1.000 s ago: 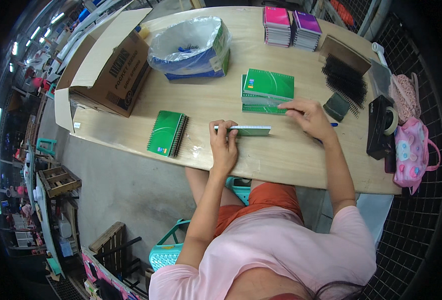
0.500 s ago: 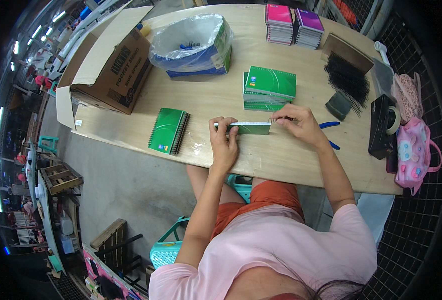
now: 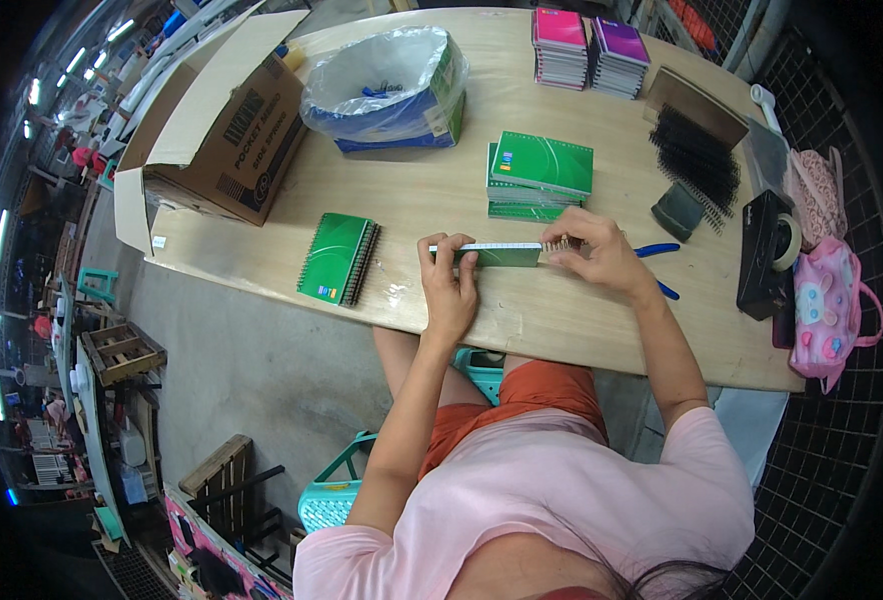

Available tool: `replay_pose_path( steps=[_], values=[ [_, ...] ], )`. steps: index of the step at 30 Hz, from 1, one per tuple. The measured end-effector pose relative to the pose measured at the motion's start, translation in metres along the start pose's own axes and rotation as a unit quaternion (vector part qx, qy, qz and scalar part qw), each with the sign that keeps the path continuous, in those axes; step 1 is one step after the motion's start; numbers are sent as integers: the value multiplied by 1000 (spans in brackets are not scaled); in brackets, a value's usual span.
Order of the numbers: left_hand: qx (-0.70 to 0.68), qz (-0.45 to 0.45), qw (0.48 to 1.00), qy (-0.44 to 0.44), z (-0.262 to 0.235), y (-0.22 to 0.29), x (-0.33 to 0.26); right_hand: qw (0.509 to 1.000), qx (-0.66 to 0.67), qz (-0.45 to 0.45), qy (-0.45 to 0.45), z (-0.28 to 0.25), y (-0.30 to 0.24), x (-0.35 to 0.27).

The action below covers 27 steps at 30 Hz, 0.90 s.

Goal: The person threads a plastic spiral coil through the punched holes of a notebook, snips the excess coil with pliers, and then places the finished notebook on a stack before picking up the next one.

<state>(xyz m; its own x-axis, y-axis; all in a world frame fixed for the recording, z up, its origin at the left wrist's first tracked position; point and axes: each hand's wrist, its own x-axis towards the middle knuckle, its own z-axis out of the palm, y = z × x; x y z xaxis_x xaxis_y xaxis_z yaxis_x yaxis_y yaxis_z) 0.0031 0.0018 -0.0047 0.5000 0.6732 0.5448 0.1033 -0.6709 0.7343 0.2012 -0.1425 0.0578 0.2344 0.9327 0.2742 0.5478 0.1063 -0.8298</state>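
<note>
My left hand (image 3: 452, 280) grips a green notebook (image 3: 507, 255) by its left end and stands it on its long edge on the table. At the notebook's right end my right hand (image 3: 597, 252) pinches a dark spiral wire coil (image 3: 562, 243), one end of which meets the notebook's top corner. Whether the wire has entered the holes is too small to tell. Behind the notebook rises a stack of green notebooks (image 3: 544, 160). To the left lies a pile of green notebooks (image 3: 337, 257) with black coils along the side. Blue-handled pliers (image 3: 659, 250) rest just right of my right hand.
A cardboard box (image 3: 232, 150) and a plastic-lined bin (image 3: 387, 125) stand at the back left. Pink notebooks (image 3: 560, 65) and purple notebooks (image 3: 617, 75) are stacked at the back. Rightward lie black wire coils (image 3: 697, 155), a tape dispenser (image 3: 759, 255) and a pink pouch (image 3: 824, 310).
The fingers of my right hand have shifted slightly on the coil, and more of the wire shows beside the notebook's corner. My left hand and the notebook hold nearly still.
</note>
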Motion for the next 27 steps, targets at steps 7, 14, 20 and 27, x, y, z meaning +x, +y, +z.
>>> replay_pose_path(
  steps=[7, 14, 20, 27],
  values=[
    [8, 7, 1000, -4, 0, 0, 0, 996, -85, -35, -1, 3, -1, 0],
    [6, -3, 1000, -23, 0, 0, -2, 990, -125, -36, 58, 16, -6, 0],
    [1, -13, 1000, -20, 1, 1, -3, 975, -206, -77, 40, 18, -9, 0],
    [20, 25, 999, -2, 2, -4, -3, 974, -198, -97, 50, 20, -3, 0]
  ],
)
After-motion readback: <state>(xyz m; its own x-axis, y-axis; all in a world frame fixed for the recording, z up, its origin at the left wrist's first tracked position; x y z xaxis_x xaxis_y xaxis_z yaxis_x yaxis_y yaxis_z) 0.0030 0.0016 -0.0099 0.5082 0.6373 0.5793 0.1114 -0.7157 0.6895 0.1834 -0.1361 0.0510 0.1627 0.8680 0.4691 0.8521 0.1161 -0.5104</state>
